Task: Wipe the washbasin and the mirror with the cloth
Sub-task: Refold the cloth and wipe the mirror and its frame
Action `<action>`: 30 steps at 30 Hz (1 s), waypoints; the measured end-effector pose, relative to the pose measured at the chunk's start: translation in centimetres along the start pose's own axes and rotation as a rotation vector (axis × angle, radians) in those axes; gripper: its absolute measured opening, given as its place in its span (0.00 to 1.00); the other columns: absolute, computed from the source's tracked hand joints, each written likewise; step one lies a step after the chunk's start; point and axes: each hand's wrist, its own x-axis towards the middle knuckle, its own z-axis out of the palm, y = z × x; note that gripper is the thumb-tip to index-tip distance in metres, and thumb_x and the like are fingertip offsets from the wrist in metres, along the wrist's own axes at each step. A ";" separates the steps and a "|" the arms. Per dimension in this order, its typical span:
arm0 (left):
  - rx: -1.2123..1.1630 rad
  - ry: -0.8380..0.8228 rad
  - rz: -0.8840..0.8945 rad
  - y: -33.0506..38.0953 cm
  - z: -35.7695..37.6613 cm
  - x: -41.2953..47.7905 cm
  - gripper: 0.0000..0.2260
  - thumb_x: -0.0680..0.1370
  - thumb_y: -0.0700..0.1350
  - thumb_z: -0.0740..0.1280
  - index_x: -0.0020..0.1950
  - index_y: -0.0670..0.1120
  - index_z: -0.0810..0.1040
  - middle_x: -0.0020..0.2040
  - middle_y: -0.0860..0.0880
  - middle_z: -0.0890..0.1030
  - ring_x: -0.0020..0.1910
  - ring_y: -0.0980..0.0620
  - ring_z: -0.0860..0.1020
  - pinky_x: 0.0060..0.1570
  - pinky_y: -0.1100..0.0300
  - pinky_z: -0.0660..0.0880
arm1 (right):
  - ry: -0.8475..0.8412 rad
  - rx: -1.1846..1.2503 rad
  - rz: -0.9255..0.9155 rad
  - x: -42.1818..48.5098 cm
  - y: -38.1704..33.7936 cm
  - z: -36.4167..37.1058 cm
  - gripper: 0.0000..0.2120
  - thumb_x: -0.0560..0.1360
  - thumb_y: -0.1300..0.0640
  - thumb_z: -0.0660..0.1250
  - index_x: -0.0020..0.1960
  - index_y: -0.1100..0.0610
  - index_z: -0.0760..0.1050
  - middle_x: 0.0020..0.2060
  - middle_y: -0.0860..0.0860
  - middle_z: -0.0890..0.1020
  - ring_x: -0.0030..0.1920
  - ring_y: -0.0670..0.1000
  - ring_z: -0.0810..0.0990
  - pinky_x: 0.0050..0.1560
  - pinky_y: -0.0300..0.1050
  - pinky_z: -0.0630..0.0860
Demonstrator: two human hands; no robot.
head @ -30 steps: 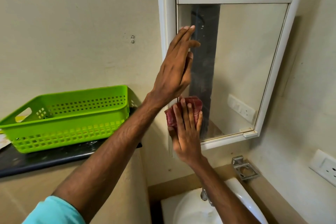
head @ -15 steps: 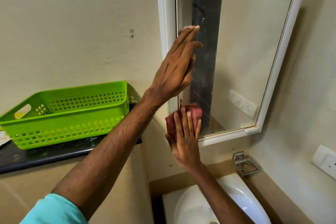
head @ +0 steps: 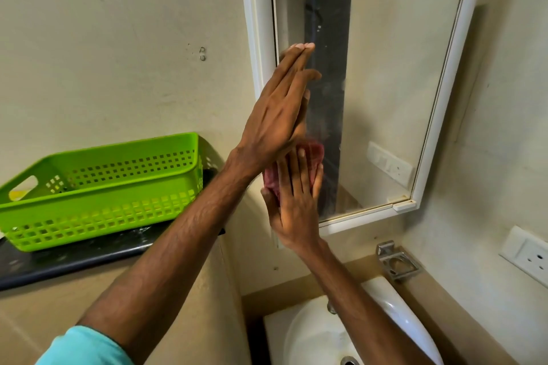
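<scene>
We see the green perforated plastic basket on the dark counter, with only a yellowish patch showing through its handle slot. The left hand, fingers straight and pressed together, lies along the left edge of the white-framed mirror. The right hand, fingers straight and slightly spread, presses the crumpled red cloth flat on the lower-left glass, above the glossy white washbasin
</scene>
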 end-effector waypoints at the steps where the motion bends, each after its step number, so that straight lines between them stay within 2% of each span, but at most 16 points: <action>1: 0.002 0.002 -0.009 0.2 0.1 -0.1 0.15 0.81 0.36 0.57 0.66 0.39 0.75 0.78 0.40 0.64 0.80 0.43 0.57 0.79 0.51 0.59 | -0.017 -0.014 -0.004 -1.9 0.3 0.4 0.37 0.85 0.38 0.55 0.85 0.52 0.45 0.85 0.52 0.49 0.85 0.56 0.49 0.81 0.72 0.50; 4: -0.010 0.009 -0.041 0.6 0.5 -0.2 0.16 0.80 0.36 0.58 0.67 0.40 0.74 0.79 0.40 0.61 0.81 0.43 0.54 0.77 0.47 0.61 | -0.091 -0.024 0.025 -6.8 1.4 1.5 0.37 0.86 0.39 0.53 0.86 0.52 0.41 0.86 0.53 0.46 0.85 0.58 0.49 0.78 0.77 0.54; 6: -0.003 0.011 -0.050 0.8 0.8 -0.1 0.17 0.80 0.36 0.58 0.67 0.41 0.74 0.80 0.39 0.60 0.81 0.42 0.54 0.75 0.45 0.64 | -0.124 -0.026 0.037 -8.0 2.1 1.9 0.37 0.86 0.39 0.52 0.86 0.52 0.39 0.86 0.52 0.45 0.85 0.57 0.47 0.79 0.74 0.52; 8: 0.028 0.003 -0.053 1.1 1.1 -0.1 0.17 0.80 0.37 0.58 0.68 0.41 0.74 0.80 0.39 0.59 0.81 0.41 0.53 0.75 0.44 0.62 | -0.137 -0.033 0.006 -8.0 2.7 1.8 0.37 0.85 0.40 0.53 0.86 0.51 0.39 0.86 0.51 0.45 0.85 0.55 0.46 0.80 0.71 0.48; 12: 0.091 -0.013 -0.041 1.3 1.5 -0.2 0.17 0.80 0.39 0.57 0.68 0.41 0.73 0.80 0.38 0.58 0.81 0.41 0.53 0.77 0.44 0.59 | -0.070 -0.086 0.002 -7.4 5.3 0.9 0.39 0.83 0.43 0.58 0.86 0.51 0.41 0.86 0.50 0.45 0.85 0.54 0.46 0.83 0.65 0.42; 14: 0.107 -0.021 -0.031 1.2 1.4 -0.4 0.18 0.79 0.38 0.57 0.68 0.41 0.73 0.80 0.38 0.57 0.81 0.40 0.52 0.77 0.44 0.59 | -0.017 -0.114 0.051 -6.8 7.4 0.1 0.37 0.84 0.45 0.57 0.86 0.52 0.43 0.86 0.52 0.46 0.85 0.57 0.47 0.83 0.67 0.46; 17: 0.122 -0.036 -0.033 1.4 1.5 -0.6 0.19 0.78 0.38 0.58 0.68 0.41 0.73 0.80 0.37 0.57 0.81 0.40 0.52 0.77 0.43 0.59 | 0.036 -0.063 0.192 -5.3 10.9 -1.4 0.35 0.85 0.43 0.53 0.86 0.53 0.42 0.86 0.54 0.46 0.85 0.60 0.48 0.83 0.67 0.48; 21: 0.157 -0.070 -0.054 1.7 2.0 -1.0 0.19 0.78 0.39 0.59 0.69 0.42 0.73 0.81 0.39 0.55 0.82 0.41 0.50 0.79 0.45 0.54 | 0.164 -0.041 0.525 -2.8 15.5 -2.7 0.33 0.86 0.44 0.49 0.85 0.58 0.46 0.85 0.58 0.51 0.85 0.59 0.49 0.81 0.68 0.54; 24: 0.201 -0.139 -0.053 2.6 2.5 -1.2 0.23 0.76 0.41 0.61 0.73 0.43 0.71 0.82 0.39 0.51 0.82 0.41 0.47 0.80 0.45 0.49 | 0.217 0.020 0.670 -1.6 16.0 -2.8 0.33 0.86 0.41 0.45 0.85 0.59 0.47 0.85 0.57 0.50 0.85 0.58 0.47 0.82 0.67 0.50; 26: 0.240 -0.193 -0.015 3.5 3.1 -1.2 0.28 0.75 0.44 0.63 0.76 0.45 0.67 0.82 0.40 0.48 0.82 0.41 0.45 0.80 0.43 0.48 | 0.219 0.064 0.712 -1.7 14.7 -2.4 0.34 0.86 0.44 0.50 0.86 0.57 0.43 0.86 0.55 0.46 0.85 0.56 0.43 0.82 0.68 0.47; 28: 0.268 -0.262 0.031 4.4 4.0 -1.1 0.34 0.74 0.45 0.66 0.79 0.47 0.62 0.82 0.40 0.45 0.82 0.41 0.44 0.80 0.43 0.48 | 0.193 0.107 0.690 -2.3 12.5 -1.8 0.39 0.84 0.46 0.59 0.86 0.55 0.40 0.86 0.54 0.43 0.85 0.56 0.40 0.83 0.68 0.43; 29: 0.276 -0.292 0.050 4.8 4.4 -1.0 0.36 0.73 0.44 0.68 0.80 0.48 0.60 0.82 0.40 0.44 0.82 0.40 0.43 0.80 0.42 0.48 | 0.166 0.127 0.659 -2.7 11.4 -1.6 0.41 0.84 0.44 0.60 0.85 0.55 0.39 0.85 0.54 0.41 0.85 0.56 0.38 0.83 0.67 0.41; 30: 0.285 -0.310 0.063 5.2 4.9 -0.9 0.37 0.72 0.43 0.68 0.80 0.49 0.59 0.82 0.39 0.43 0.81 0.40 0.42 0.80 0.42 0.47 | 0.136 0.147 0.622 -3.2 10.5 -1.3 0.42 0.83 0.40 0.58 0.85 0.55 0.38 0.85 0.53 0.40 0.85 0.56 0.38 0.83 0.65 0.39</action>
